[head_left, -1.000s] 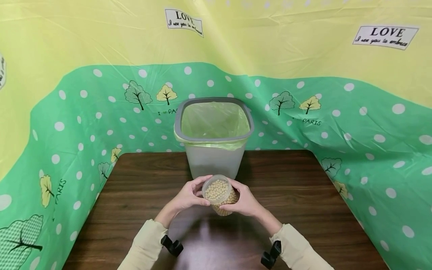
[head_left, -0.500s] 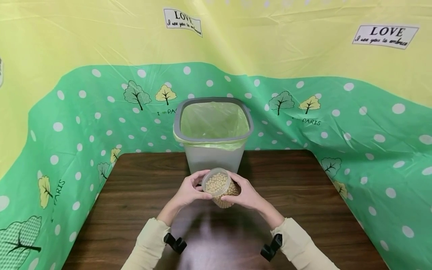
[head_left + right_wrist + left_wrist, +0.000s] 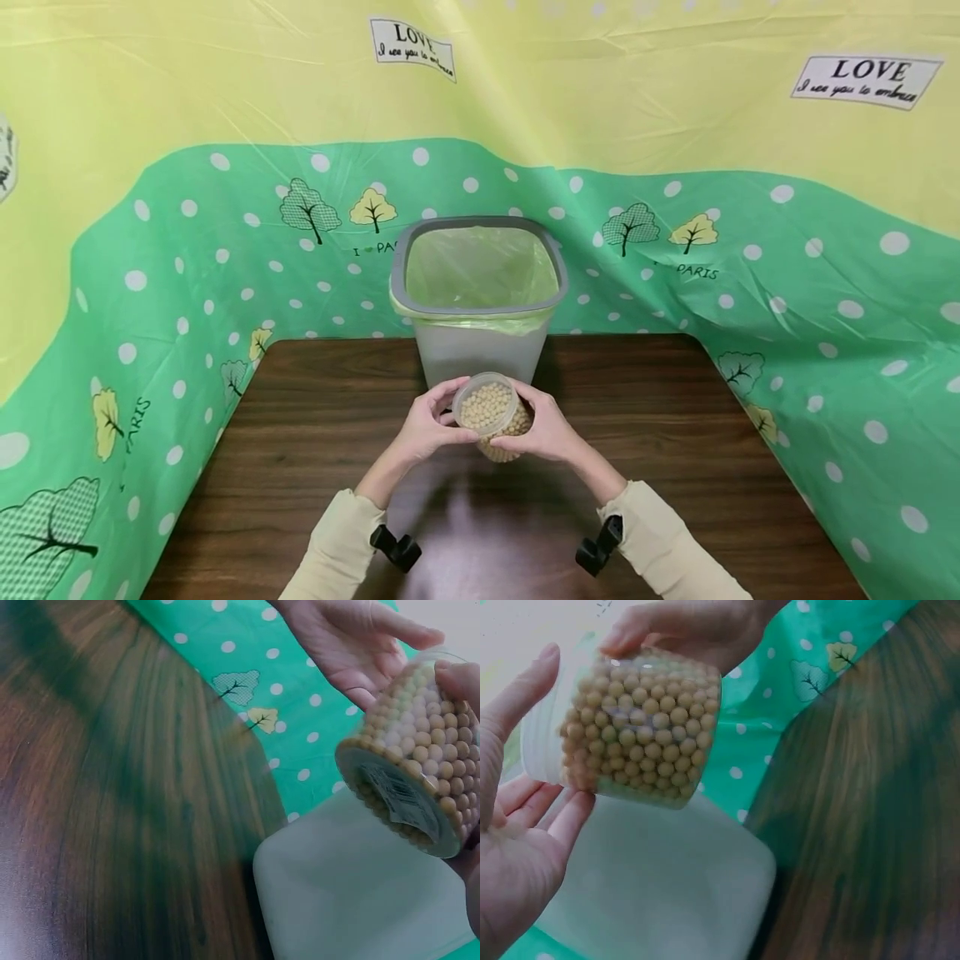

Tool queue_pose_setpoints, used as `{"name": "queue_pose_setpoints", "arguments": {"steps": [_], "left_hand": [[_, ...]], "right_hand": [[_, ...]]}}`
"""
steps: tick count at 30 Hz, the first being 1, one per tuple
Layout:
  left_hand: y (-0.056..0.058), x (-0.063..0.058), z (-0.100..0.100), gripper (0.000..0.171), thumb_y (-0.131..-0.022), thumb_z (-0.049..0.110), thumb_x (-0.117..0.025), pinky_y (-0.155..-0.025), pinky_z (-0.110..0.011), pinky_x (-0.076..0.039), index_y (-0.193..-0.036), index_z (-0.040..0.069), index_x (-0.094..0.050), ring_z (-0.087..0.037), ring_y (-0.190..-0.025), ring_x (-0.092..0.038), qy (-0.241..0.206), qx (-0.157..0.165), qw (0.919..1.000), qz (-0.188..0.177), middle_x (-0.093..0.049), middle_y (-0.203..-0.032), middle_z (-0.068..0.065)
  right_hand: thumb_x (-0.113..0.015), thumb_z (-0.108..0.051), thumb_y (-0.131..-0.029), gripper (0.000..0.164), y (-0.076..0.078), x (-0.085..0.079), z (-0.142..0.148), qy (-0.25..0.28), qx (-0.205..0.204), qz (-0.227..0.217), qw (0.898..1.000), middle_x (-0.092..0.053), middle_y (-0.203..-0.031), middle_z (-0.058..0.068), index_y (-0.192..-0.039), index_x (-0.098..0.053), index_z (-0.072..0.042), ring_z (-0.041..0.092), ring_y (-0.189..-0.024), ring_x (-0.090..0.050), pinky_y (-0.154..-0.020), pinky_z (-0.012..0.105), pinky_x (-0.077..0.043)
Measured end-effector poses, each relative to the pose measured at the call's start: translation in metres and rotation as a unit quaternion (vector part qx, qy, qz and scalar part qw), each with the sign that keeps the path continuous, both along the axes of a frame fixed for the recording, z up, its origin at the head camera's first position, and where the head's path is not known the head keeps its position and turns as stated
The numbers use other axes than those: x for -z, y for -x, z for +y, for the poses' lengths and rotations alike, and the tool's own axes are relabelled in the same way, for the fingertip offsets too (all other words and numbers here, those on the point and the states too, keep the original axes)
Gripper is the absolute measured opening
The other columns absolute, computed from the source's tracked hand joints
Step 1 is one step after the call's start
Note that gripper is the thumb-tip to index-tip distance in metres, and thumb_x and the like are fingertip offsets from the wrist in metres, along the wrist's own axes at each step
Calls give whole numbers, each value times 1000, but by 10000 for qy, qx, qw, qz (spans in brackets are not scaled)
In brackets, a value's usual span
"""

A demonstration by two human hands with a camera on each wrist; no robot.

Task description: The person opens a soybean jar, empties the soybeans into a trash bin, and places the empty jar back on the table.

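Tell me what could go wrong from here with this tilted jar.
Spilling: the clear jar is tilted and packed with beige balls; I can't tell whether its top is sealed, so they might scatter onto the wood-grain table. Dropping: the left hand and right hand hold it above the table, so a slip could send it down.

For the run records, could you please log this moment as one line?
left hand: holds jar near rim | right hand: grips jar body | jar: tilted, beige beads inside | bin: behind jar
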State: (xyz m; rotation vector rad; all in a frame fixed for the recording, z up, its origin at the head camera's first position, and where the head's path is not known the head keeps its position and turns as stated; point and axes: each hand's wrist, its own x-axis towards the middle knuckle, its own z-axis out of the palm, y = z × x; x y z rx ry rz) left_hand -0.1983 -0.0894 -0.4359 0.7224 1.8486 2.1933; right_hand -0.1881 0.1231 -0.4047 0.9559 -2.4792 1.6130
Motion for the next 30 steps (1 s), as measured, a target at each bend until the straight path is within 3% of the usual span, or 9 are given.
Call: {"name": "queue_pose_setpoints", "arguments": {"steps": [3,8,12,14,19,22,25,30], "left_hand": [[2,-4,-3,83,-68,8,-80,-82,-29,-50,-135,-8,-34,-31,-114,-49,187,203,9996,-56,-39,-132,-29],[12,-5,-13,89,-69,19,-80,-83,-28,-49,-136,-11,-29,-12,-109,-52,214,908,9956,117,-34,-134,-32],[16,-5,-14,90,-69,18,-79,-80,-29,-51,-136,-12,-27,-13,-106,-54,169,1253,9919,151,-34,-132,-34],[14,-5,-13,87,-69,14,-79,-77,-29,-52,-136,-11,-29,-17,-103,-57,203,1126,9934,50,-37,-131,-32],[10,-3,-7,78,-69,6,-78,-81,-32,-51,-133,-8,-36,-28,-110,-53,426,312,9986,-47,-42,-130,-27],[9,-4,-6,74,-69,4,-78,-87,-34,-48,-132,-6,-39,-33,-117,-46,594,43,9982,12,-43,-130,-25],[10,-6,-8,72,-69,4,-78,-87,-33,-48,-130,-6,-42,-31,-116,-47,691,56,9976,65,-45,-129,-24],[13,-6,-13,79,-68,14,-79,-83,-32,-50,-132,-9,-38,-17,-108,-52,584,568,9961,348,-41,-129,-27]], "right_hand": [[-80,-2,-63,74,-1,-2,1,81,73,129,9999,-57,-115,19,-127,-45,7,24,-99,-56,-81,28,-47],[-79,0,-63,73,-3,-8,3,69,-147,-125,9998,-57,-114,19,-127,-45,7,19,-99,-55,-83,26,-46],[-81,-2,-62,74,-3,-10,3,-163,-176,4,9997,-57,-115,18,-127,-46,6,21,-100,-55,-84,26,-45],[-82,-4,-60,75,-3,-9,2,-229,-84,237,9994,-58,-114,18,-126,-47,7,23,-99,-56,-83,28,-46],[-84,-6,-57,76,-2,-5,-2,-257,301,874,9954,-57,-112,20,-123,-48,8,29,-97,-57,-81,32,-47],[-84,-5,-58,76,-2,-4,-3,-205,434,866,9951,-57,-113,21,-123,-47,8,31,-98,-56,-81,32,-47],[-81,-2,-60,74,-2,-4,-1,-98,303,428,9986,-57,-112,21,-125,-47,8,26,-97,-57,-81,29,-47],[-78,0,-63,73,6,5,4,34,-275,-297,9992,-58,-113,19,-128,-45,6,16,-96,-56,-81,26,-46]]}}
